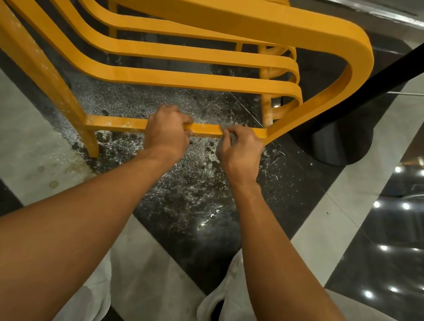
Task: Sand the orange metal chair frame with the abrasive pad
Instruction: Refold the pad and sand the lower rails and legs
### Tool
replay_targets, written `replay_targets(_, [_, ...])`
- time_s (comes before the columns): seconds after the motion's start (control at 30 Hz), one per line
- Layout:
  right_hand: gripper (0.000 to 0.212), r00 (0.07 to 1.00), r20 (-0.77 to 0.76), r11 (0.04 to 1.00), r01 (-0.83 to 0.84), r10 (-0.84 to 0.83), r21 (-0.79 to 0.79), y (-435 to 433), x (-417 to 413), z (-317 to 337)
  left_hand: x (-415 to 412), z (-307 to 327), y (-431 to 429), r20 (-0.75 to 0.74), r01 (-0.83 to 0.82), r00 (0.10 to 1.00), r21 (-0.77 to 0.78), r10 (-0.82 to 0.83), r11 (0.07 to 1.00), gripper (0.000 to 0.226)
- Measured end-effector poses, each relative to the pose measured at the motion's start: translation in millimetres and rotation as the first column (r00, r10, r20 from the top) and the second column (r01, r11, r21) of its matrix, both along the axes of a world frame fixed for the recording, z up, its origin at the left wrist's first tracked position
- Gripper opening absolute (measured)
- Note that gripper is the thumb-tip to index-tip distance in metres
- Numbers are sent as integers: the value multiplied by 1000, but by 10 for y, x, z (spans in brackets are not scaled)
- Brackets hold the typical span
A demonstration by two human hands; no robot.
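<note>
The orange metal chair frame (225,8) fills the upper half of the head view, with curved slats and a low crossbar (119,122) near the floor. My left hand (167,130) is closed around that crossbar near its middle. To its right, my right hand (242,148) presses a grey abrasive pad (226,129) against the same bar, close to the right leg. Only a small edge of the pad shows past my fingers. The bar left of my hands carries pale dusty scuffs.
A black pole with a round base (334,141) stands just right of the chair. The floor is polished dark marble (195,198) with pale bands (340,204), speckled with dust under the frame. My knees in light trousers (228,310) are at the bottom.
</note>
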State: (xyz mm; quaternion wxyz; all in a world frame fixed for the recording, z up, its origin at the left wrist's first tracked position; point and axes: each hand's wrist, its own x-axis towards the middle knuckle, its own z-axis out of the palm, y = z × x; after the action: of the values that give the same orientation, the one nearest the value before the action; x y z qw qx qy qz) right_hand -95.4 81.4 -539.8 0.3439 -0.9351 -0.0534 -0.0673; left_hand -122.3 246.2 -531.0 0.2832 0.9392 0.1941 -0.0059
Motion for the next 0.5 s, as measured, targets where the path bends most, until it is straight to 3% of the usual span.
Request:
replay_targets(0.17, [16, 986, 2, 986, 166, -166, 19, -88, 100, 2, 5, 23, 9, 12, -13, 1000, -51, 14, 999, 31])
replay_targets(0.33, [15, 999, 7, 998, -53, 53, -32, 53, -4, -18, 11, -4, 10, 13, 11, 1000, 2, -11, 1000, 31])
replay_targets(0.5, [16, 989, 27, 989, 149, -149, 2, 0, 92, -42, 17, -17, 23, 17, 0, 1000, -28, 0, 1000, 31])
